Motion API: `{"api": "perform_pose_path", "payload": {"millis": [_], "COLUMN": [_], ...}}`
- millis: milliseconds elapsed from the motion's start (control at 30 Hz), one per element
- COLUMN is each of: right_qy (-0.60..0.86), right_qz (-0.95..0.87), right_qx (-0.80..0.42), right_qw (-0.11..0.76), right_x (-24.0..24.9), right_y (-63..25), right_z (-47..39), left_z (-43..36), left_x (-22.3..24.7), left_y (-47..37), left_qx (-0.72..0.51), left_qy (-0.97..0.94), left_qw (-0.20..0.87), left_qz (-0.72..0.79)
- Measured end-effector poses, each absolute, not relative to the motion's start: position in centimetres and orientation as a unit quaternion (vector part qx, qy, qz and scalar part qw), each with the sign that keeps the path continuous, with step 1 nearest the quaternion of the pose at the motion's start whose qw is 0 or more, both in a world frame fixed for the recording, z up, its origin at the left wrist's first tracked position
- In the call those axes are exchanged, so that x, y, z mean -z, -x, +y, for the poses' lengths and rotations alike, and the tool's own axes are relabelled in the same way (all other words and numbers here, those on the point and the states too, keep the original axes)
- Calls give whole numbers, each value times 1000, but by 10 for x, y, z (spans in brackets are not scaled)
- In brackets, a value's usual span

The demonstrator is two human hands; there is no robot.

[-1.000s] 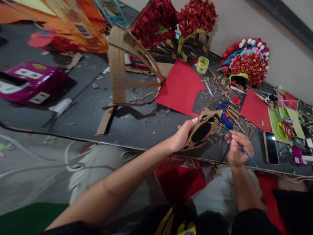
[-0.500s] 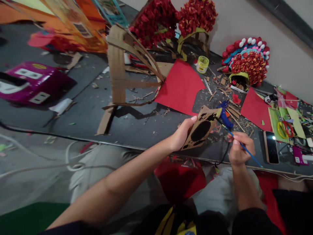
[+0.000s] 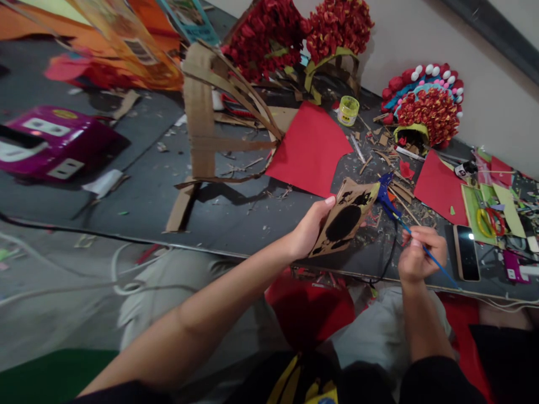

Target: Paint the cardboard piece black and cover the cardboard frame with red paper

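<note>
My left hand [image 3: 312, 229] grips a brown cardboard piece [image 3: 365, 196] by its near left side, thumb on top. Black paint covers it in a big oval with smaller blotches around, and the fingers behind it are mostly hidden. In my right hand [image 3: 421, 252] a thin blue paintbrush [image 3: 442, 271] is pinched between thumb and fingers. Its tip points up and left toward the cardboard, apart from the painted face. Just past the cardboard's far corner lies a blue glue gun [image 3: 385, 193], its dark cord running down to the table edge.
Red sheets [image 3: 309, 148] and a cardboard frame [image 3: 201, 112] lie on the grey table, near a small yellow-labelled jar [image 3: 348, 110]. Red flowered headpieces [image 3: 429, 106] stand along the wall. On the right are a phone [image 3: 466, 252] and scissors [image 3: 485, 222]; at left, a purple power box [image 3: 59, 143].
My right hand with the paintbrush has moved a little right and up, drawing the tip away from the cardboard. The cardboard has shifted slightly left and turned more toward me.
</note>
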State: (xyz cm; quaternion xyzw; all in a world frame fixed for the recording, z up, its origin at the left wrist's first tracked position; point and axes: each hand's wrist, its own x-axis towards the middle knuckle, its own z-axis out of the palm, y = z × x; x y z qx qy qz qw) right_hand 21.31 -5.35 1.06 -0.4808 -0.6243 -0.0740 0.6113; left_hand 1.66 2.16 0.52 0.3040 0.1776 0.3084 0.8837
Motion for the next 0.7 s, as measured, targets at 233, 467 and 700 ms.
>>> {"api": "perform_pose_path", "payload": {"millis": [233, 467, 700], "right_qy": [457, 419, 474], "right_qz": [-648, -734, -667], "right_qx": [69, 84, 82], "right_qw": [605, 528, 569], "right_x": [-11, -22, -13], "right_y": [-210, -202, -211], "right_z": [-55, -54, -53], "left_z": [23, 22, 23], "left_x": [-8, -11, -11], "left_y": [-14, -17, -17], "left_qx": [-307, -292, -305], "left_qy": [-302, -303, -311], "left_qw": [880, 880, 875], "left_qz": [199, 219, 210]}}
